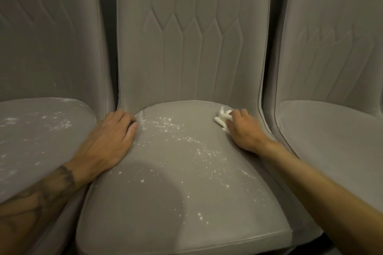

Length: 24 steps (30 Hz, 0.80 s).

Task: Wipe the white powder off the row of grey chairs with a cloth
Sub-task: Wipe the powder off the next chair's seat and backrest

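Pinching a small white cloth [222, 118] in my right hand [244, 128], fingers curled round it, I press it onto the back right corner of the middle chair [165, 203] seat. My left hand [112, 138] rests palm down on the seat's left edge, fingers loose, holding nothing. White powder [186, 141] lies scattered over the seat between my hands and toward the front. More speckles the left chair [41, 130]. The right chair [331, 134] stands just beside.
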Each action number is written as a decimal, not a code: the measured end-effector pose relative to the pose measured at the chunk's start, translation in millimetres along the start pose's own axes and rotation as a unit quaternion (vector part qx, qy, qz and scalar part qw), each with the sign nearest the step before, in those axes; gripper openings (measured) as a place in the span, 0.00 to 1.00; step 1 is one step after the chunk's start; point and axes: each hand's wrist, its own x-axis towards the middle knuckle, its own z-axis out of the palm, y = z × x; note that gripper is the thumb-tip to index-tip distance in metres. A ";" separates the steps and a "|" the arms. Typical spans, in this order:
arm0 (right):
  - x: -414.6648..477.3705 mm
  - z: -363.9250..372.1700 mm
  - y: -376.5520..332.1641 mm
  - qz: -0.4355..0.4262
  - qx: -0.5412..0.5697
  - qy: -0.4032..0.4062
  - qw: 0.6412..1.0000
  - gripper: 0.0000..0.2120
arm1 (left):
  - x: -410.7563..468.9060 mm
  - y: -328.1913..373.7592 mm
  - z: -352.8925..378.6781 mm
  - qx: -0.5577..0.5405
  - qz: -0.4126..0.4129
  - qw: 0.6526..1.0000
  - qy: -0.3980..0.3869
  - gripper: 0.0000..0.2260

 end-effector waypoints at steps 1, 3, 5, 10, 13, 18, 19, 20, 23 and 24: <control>-5.0 1.9 -10.3 -0.044 0.021 -0.013 0.999 0.12 | 0.1 0.0 0.1 -0.001 -0.002 1.000 0.000 0.17; -18.0 1.5 -21.5 -0.138 0.054 -0.043 0.988 0.11 | -0.3 1.0 0.7 -0.008 -0.008 1.000 0.003 0.15; -11.9 -3.4 -16.4 -0.155 0.048 -0.065 0.985 0.11 | -1.3 0.6 1.2 -0.010 -0.007 1.000 0.008 0.13; 39.3 5.8 -7.4 -0.002 -0.003 -0.035 0.999 0.14 | -1.7 3.2 -1.4 -0.015 -0.008 1.000 0.017 0.14; 38.4 18.3 -46.8 -0.060 0.033 -0.045 0.997 0.14 | -3.1 5.7 -2.1 -0.018 -0.006 1.000 0.019 0.14; 24.7 18.0 -64.3 -0.181 0.067 -0.081 0.978 0.11 | -4.7 3.4 -9.4 -0.040 0.009 0.999 0.025 0.09; 31.7 16.8 -56.7 -0.154 0.055 -0.075 0.984 0.12 | -5.3 1.4 -13.2 -0.033 0.013 0.999 0.026 0.09; 40.4 16.5 -48.7 -0.111 0.040 -0.069 0.991 0.13 | -5.9 -1.3 -17.1 -0.020 0.014 0.999 0.026 0.09; 61.2 21.8 -49.0 -0.022 0.001 -0.046 0.999 0.15 | -10.0 -15.4 -27.3 0.043 0.009 0.999 0.017 0.12; 62.6 24.8 -58.1 -0.021 0.005 -0.042 0.999 0.15 | -11.9 -20.3 -29.4 0.063 0.008 0.998 0.005 0.14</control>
